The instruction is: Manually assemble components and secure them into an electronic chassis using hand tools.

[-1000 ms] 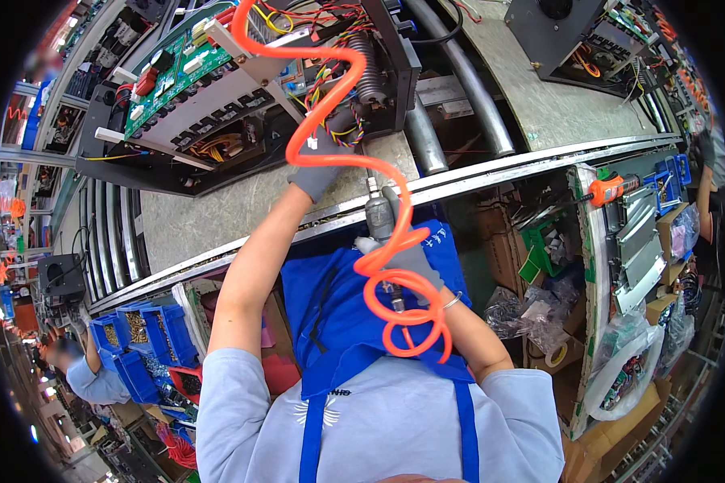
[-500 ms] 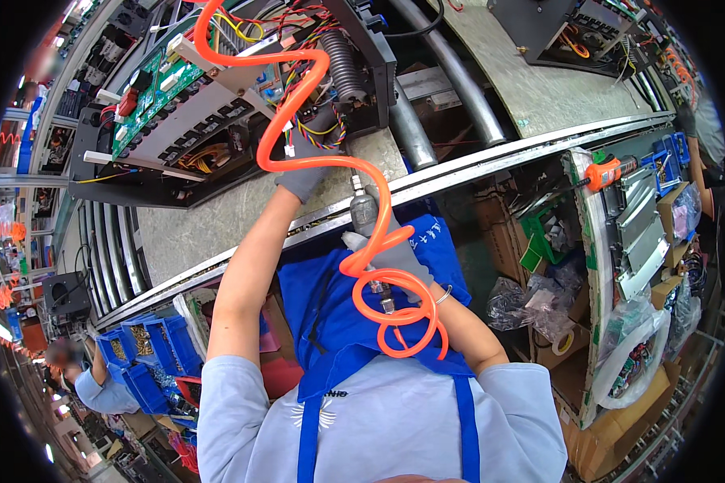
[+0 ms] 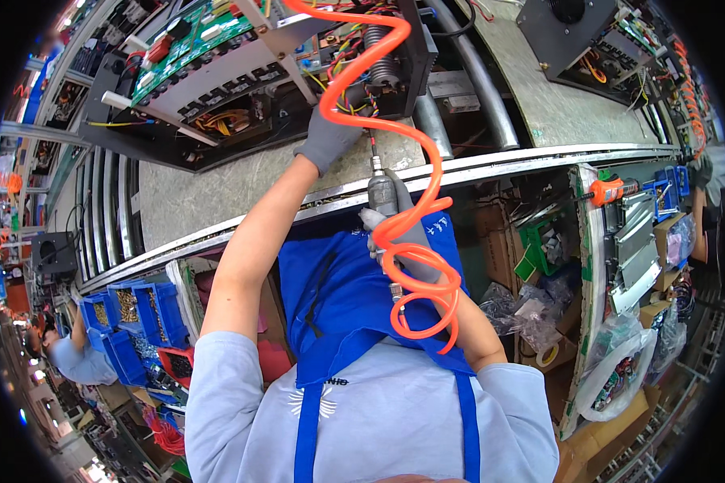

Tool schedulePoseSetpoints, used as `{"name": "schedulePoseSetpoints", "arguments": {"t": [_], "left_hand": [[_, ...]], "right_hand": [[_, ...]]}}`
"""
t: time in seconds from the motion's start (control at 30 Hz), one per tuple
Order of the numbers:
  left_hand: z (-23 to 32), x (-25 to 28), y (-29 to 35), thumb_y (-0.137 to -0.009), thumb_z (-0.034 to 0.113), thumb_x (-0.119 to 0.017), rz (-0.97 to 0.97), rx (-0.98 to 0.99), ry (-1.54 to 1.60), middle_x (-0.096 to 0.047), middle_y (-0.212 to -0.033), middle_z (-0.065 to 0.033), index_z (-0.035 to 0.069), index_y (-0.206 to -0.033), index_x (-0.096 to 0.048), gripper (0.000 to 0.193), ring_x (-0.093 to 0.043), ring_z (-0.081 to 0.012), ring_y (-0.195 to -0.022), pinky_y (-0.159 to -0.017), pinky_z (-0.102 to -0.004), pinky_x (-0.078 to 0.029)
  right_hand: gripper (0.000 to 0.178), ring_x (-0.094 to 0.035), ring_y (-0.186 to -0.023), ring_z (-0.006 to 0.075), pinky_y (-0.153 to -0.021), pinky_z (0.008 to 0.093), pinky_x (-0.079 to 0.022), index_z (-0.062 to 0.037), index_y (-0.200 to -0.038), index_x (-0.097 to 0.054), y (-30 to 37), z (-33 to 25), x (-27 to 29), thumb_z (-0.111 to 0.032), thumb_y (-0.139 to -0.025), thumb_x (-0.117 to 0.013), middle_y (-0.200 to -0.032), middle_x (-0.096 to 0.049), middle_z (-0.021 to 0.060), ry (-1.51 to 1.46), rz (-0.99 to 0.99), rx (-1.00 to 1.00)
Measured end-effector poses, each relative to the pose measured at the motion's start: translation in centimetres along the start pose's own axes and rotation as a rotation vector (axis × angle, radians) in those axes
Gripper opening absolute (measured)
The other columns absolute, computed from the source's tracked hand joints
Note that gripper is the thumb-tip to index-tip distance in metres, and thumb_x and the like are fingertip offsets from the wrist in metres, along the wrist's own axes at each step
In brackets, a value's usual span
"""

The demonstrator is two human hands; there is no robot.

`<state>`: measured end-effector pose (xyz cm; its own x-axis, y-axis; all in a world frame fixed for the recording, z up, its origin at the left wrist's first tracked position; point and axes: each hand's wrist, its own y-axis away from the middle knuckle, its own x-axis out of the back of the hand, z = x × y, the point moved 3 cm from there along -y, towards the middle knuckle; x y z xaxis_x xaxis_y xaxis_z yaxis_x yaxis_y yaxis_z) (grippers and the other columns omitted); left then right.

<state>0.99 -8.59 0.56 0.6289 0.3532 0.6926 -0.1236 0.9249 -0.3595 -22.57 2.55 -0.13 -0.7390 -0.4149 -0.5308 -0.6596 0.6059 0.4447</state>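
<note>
My right hand (image 3: 417,241), in a grey glove, is wrapped around a pneumatic screwdriver (image 3: 381,193). The tool's bit points away from me, toward the near edge of an open black equipment chassis (image 3: 187,158). A coiled orange air hose (image 3: 427,149) loops in front of the tool and the right hand. My left hand (image 3: 330,137), also gloved in grey, reaches to the chassis's near right corner beside coloured wires (image 3: 354,95); its fingertips are hidden there. A green circuit board (image 3: 209,50) sits along the chassis's left part, and a ribbed black coil (image 3: 383,60) stands at its right.
Metal rollers (image 3: 487,88) run right of the chassis, with a second chassis (image 3: 576,48) beyond. Blue bins of screws (image 3: 137,314) stand at left. An orange-handled tool (image 3: 612,191) lies at right above plastic bags (image 3: 532,314). Other people work at the far left and right.
The view has shifted, so the chassis sits lower and further right. My left hand stays at the chassis corner, and my right hand still grips the screwdriver.
</note>
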Motion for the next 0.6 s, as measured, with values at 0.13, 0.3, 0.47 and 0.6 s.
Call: {"name": "schedulePoseSetpoints", "arguments": {"t": [0.13,0.3,0.47,0.6], "left_hand": [[2.3,1.3,0.3,-0.082,0.034,-0.065,-0.016,-0.029,-0.035,-0.067,-0.083,-0.0168,0.01,-0.095,-0.065,0.027,-0.064,-0.0379,-0.076,-0.067,-0.0468,-0.051],[3.2,2.0,2.4,-0.082,0.028,-0.065,0.002,0.045,-0.123,-0.065,-0.079,-0.0181,0.007,-0.101,-0.063,0.029,-0.063,-0.0391,-0.074,-0.065,-0.0477,-0.05],[5.5,5.3,2.7,-0.08,0.019,-0.066,0.059,0.208,0.016,-0.066,-0.083,-0.0163,0.01,-0.119,-0.056,0.041,-0.065,-0.036,-0.076,-0.066,-0.0438,-0.051],[4.6,5.4,1.9,-0.081,0.026,-0.065,-0.015,0.184,-0.084,-0.068,-0.091,-0.0157,0.011,-0.122,-0.057,0.045,-0.065,-0.0356,-0.082,-0.071,-0.0447,-0.052]], "right_hand": [[0.068,-0.06,-0.061,0.0125,-0.048,0.0249,-0.051,-0.0123,-0.145,-0.027,0.7,-0.6,0.1,-0.018,-0.087,-0.064,-0.086,-0.059,0.0063,-0.15,-0.007,-0.225],[0.058,-0.054,-0.059,0.0117,-0.048,0.0234,-0.047,-0.0054,-0.135,-0.039,4.2,-4.2,0.3,-0.04,-0.091,-0.054,-0.089,-0.057,0.0108,-0.181,-0.198,-0.144],[0.055,-0.056,-0.062,0.0136,-0.047,0.0259,-0.046,-0.0046,-0.134,-0.041,3.0,-4.8,0.5,-0.038,-0.092,-0.052,-0.089,-0.058,0.0127,-0.489,-0.413,-0.215],[0.063,-0.056,-0.062,0.0137,-0.048,0.0248,-0.049,-0.0076,-0.14,-0.035,2.9,-5.7,0.0,-0.039,-0.09,-0.056,-0.087,-0.056,0.0121,-0.271,-0.288,-0.106]]}}
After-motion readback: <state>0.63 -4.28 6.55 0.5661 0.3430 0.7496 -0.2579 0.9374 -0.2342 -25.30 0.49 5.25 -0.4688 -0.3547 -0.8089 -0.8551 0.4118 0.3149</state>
